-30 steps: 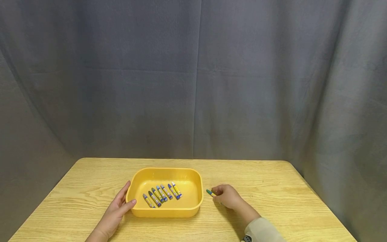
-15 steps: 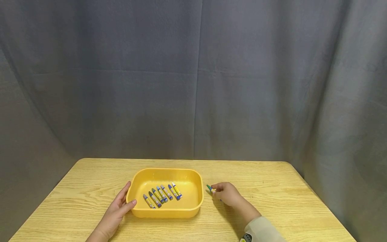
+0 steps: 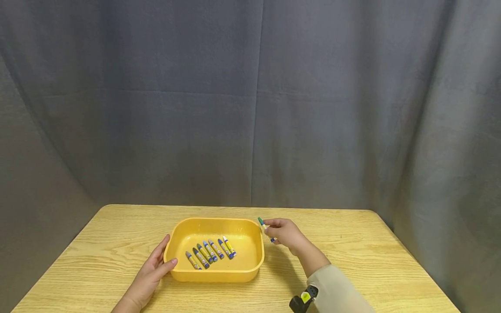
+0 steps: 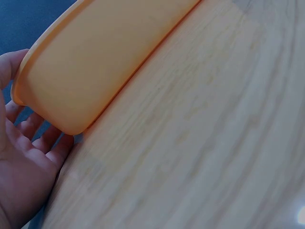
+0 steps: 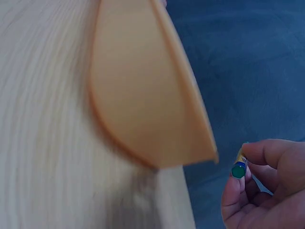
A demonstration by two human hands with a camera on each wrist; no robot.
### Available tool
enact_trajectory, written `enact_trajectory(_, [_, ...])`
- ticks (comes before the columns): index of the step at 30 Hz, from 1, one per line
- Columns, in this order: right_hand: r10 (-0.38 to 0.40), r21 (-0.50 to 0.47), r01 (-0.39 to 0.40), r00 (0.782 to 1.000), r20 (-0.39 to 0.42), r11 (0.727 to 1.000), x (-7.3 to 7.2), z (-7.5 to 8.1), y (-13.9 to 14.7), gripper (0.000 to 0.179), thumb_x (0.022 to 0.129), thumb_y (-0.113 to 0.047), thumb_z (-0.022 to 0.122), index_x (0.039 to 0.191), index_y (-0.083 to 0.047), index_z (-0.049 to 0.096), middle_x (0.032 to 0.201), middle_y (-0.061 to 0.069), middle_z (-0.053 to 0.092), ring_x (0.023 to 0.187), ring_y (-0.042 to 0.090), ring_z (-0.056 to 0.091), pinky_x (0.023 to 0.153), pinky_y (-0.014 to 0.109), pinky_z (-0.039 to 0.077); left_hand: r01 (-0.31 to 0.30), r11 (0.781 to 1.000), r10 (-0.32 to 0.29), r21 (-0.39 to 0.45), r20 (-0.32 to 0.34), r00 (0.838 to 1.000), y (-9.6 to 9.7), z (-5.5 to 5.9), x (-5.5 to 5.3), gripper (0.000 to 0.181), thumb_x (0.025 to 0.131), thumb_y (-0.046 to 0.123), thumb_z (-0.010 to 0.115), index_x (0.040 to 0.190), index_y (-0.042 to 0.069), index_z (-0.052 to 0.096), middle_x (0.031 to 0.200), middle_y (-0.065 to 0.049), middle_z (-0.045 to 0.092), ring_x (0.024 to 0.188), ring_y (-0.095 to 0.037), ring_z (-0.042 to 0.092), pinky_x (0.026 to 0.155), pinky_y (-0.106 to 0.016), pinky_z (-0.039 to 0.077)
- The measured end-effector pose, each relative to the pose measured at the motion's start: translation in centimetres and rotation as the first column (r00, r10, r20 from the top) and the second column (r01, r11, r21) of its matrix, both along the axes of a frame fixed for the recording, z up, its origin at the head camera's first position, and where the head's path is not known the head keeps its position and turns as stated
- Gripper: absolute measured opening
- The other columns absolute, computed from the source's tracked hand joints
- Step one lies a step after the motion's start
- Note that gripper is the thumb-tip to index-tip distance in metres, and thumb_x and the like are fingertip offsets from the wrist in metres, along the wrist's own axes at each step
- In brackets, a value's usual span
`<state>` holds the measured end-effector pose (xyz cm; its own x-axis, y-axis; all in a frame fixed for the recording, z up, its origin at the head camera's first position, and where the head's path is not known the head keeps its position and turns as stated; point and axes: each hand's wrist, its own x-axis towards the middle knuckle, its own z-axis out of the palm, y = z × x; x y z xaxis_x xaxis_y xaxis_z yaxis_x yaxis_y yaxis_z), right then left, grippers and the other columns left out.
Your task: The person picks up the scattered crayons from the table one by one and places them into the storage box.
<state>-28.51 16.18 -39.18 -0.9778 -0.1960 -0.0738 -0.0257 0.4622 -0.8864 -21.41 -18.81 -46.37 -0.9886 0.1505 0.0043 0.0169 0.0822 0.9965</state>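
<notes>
A yellow plastic tray (image 3: 215, 276) stands on the table, several crayons (image 3: 207, 253) lying side by side on its floor. My left hand (image 3: 146, 274) grips its left end, thumb over the rim; in the left wrist view the fingers of that hand (image 4: 28, 162) bend against the tray's outer wall (image 4: 105, 57). Just beyond the right rim, my right hand (image 3: 287, 234) pinches a green crayon (image 3: 261, 222) with a yellow and blue wrapper, raised off the table. The right wrist view shows this crayon (image 5: 239, 170) end-on between thumb and fingers of the hand (image 5: 276, 186).
The light wooden table (image 3: 352, 261) reaches past the tray on both sides. A grey curtain (image 3: 250, 108) hangs behind it and along the sides. A dark device (image 3: 304, 299) is worn at the right wrist.
My right hand has lifted the green crayon off the table and carried it up and left toward the tray's right rim. The left hand and the tray have stayed put.
</notes>
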Motion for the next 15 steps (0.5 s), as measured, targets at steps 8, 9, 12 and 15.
enact_trajectory(8, [0.033, -0.051, -0.033, 0.999, 0.012, 0.998, -0.4, 1.3, -3.3, 0.033, 0.083, -0.018, 0.055, 0.115, -0.011, 0.054, 0.113, 0.014, 0.056, 0.099, 0.025, 0.056, 0.070, 0.029, 0.048, -0.008, 1.000, 0.008, 0.009, -0.005, 1.000, 0.1, -0.2, -0.2, 0.068, 0.087, 0.029, 0.049, 0.140, 0.026, 0.006, 0.147, 0.001, 0.004, 0.133, -0.019, 0.012, 0.084, 0.000, 0.033])
enact_trajectory(9, [0.034, -0.052, -0.033, 0.999, 0.013, 0.998, -0.5, 1.4, -3.7, 0.033, 0.083, -0.018, 0.055, 0.115, -0.011, 0.055, 0.112, 0.013, 0.057, 0.099, 0.025, 0.056, 0.070, 0.029, 0.048, -0.012, 1.000, 0.012, 0.010, -0.004, 1.000, 0.2, -0.3, -0.2, 0.068, 0.087, 0.029, 0.049, 0.140, 0.026, 0.006, 0.147, 0.000, 0.005, 0.133, -0.019, 0.013, 0.084, -0.001, 0.034])
enact_trajectory(12, [0.041, -0.048, -0.041, 0.999, 0.013, 0.998, -0.6, 1.4, -4.9, 0.032, 0.082, -0.017, 0.056, 0.114, -0.011, 0.056, 0.108, 0.011, 0.058, 0.094, 0.024, 0.056, 0.068, 0.028, 0.048, -0.032, 0.999, 0.032, 0.003, 0.010, 0.999, 0.3, -0.3, -0.3, 0.069, 0.086, 0.029, 0.051, 0.139, 0.028, 0.007, 0.147, 0.002, 0.007, 0.132, -0.015, 0.017, 0.085, -0.003, 0.036])
enact_trajectory(15, [0.051, -0.045, -0.050, 0.999, 0.010, 0.998, -0.7, 1.1, -5.9, 0.031, 0.082, -0.015, 0.057, 0.112, -0.009, 0.057, 0.102, 0.009, 0.058, 0.086, 0.020, 0.055, 0.065, 0.027, 0.047, -0.037, 0.999, 0.037, 0.007, 0.008, 0.999, 0.5, -0.3, -0.4, 0.069, 0.086, 0.028, 0.051, 0.139, 0.027, 0.008, 0.147, 0.002, 0.007, 0.131, -0.015, 0.018, 0.086, -0.004, 0.037])
